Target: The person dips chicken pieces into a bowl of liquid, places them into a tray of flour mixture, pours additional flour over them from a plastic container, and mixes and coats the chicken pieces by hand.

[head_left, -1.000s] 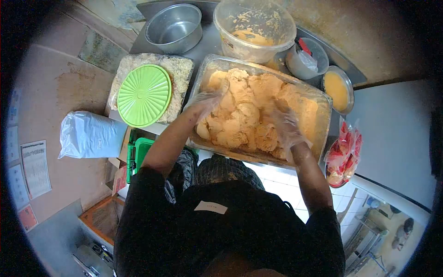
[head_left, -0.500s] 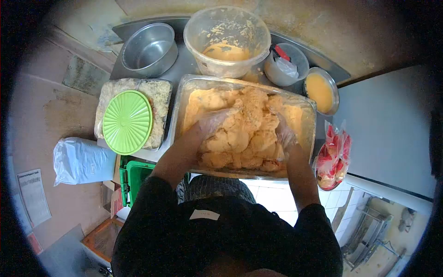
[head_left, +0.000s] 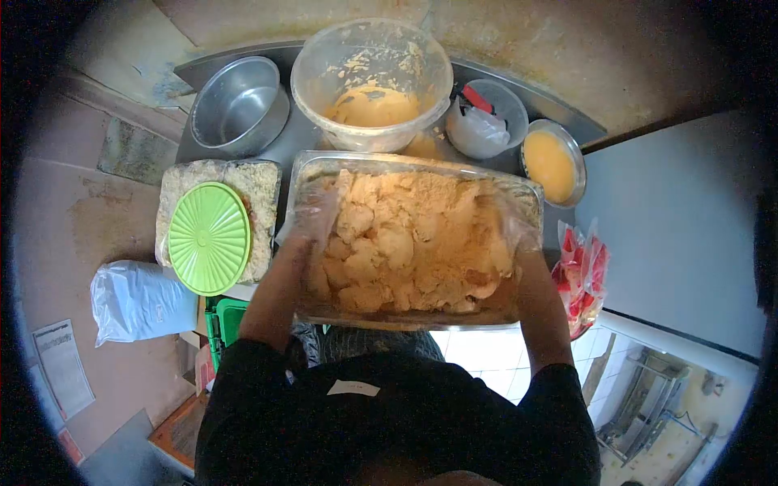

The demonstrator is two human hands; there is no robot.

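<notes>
A rectangular metal tray [head_left: 409,323] stands in front of me, filled with food pieces [head_left: 395,245] thickly coated in orange powder. At its left end is my left hand [head_left: 316,215] in a clear plastic glove, over the coating along the inner side. My right hand [head_left: 516,223], gloved the same way, is at the opposite end, at the edge of the heap. Motion smears the fingers of both hands, so what they grip, if anything, does not show.
Behind the tray stand a steel pot [head_left: 241,105], a big plastic tub [head_left: 373,134] smeared orange, a smaller tub [head_left: 486,134] and a bowl of orange liquid [head_left: 553,166]. Left, a green lid [head_left: 209,237] lies on a crumb-filled tray [head_left: 263,174]. Red-and-clear bags [head_left: 579,271] sit right.
Both hands have moved out from the middle of the heap to the tray's two ends. The coated pieces are more spread out and flatter. The view has shifted slightly.
</notes>
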